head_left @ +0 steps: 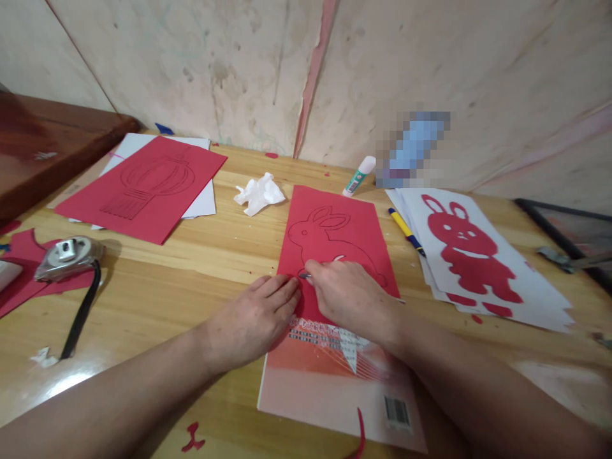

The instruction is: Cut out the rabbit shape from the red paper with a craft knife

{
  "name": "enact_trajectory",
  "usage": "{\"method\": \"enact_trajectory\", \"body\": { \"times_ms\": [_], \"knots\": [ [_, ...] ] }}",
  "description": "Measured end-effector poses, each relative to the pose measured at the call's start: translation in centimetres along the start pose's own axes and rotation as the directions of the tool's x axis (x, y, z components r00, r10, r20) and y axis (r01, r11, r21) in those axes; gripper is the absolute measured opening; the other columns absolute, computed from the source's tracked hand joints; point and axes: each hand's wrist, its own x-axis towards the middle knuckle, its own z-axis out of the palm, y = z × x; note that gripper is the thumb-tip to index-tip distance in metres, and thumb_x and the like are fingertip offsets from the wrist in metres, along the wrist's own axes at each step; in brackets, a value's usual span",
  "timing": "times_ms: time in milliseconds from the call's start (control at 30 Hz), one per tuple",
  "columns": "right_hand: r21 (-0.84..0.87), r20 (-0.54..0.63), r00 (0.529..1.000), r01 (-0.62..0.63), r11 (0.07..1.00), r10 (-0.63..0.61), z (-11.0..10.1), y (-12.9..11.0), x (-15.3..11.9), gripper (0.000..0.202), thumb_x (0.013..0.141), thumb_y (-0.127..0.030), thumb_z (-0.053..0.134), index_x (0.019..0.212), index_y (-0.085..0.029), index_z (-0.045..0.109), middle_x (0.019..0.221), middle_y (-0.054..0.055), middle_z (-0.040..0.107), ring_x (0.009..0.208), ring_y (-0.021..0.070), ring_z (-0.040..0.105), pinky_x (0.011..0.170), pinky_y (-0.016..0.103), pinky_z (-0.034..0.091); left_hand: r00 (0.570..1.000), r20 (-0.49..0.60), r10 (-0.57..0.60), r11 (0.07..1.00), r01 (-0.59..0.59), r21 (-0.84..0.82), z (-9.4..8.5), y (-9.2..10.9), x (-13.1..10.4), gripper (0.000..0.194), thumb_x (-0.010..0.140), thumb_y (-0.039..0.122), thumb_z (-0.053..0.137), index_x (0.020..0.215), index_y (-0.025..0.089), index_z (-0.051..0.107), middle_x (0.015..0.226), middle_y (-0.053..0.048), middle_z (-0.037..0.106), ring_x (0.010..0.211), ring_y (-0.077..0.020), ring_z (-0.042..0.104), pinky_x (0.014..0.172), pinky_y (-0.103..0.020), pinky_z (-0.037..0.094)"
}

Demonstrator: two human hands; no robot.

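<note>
A red sheet with a drawn rabbit (335, 239) lies on a book (335, 389) with a barcode on its cover. My left hand (261, 312) rests flat on the sheet's lower left edge, fingers together and holding nothing. In my right hand (347, 287) is a thin cutting tool (304, 275); only its small metal tip shows between the fingers, against the sheet near the rabbit's front. A pale slit is visible in the rabbit's body just above the right hand. The rest of the tool is hidden.
Left are a red sheet with a lantern drawing (157, 185) and a tape measure (69, 255). Crumpled tissue (259, 193) and a glue stick (359, 176) lie behind. To the right are a yellow-blue pen (406, 231) and papers bearing a red rabbit cutout (466, 236). Red scraps (193, 438) lie in front.
</note>
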Motion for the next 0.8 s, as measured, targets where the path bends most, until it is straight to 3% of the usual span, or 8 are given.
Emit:
{"method": "enact_trajectory", "body": {
  "times_ms": [433,800],
  "knots": [
    [-0.034,-0.009,1.0,0.014,0.999,-0.014,0.15,-0.51,0.04,0.029,0.078,-0.006,0.042,0.1,-0.016,0.059,0.077,0.011,0.07,0.072,0.0251,0.068,0.053,0.029,0.034,1.0,-0.025,0.008,0.998,-0.007,0.058,0.09,0.03,-0.06,0.029,0.097,0.019,0.04,0.11,0.005,0.062,0.12,-0.02,0.063,0.113,-0.0278,0.058,0.092,-0.043,0.049],
    [-0.108,-0.017,0.999,0.031,0.994,-0.033,0.65,-0.79,0.24,0.023,0.083,-0.008,0.041,0.095,-0.016,0.06,0.073,0.011,0.068,0.07,0.0237,0.068,0.05,0.029,0.033,0.999,0.045,0.019,1.0,-0.02,0.016,0.36,-0.14,0.04,0.028,0.093,0.016,0.047,0.116,0.004,0.059,0.125,-0.019,0.06,0.121,-0.0293,0.053,0.098,-0.044,0.048]
  ]
}}
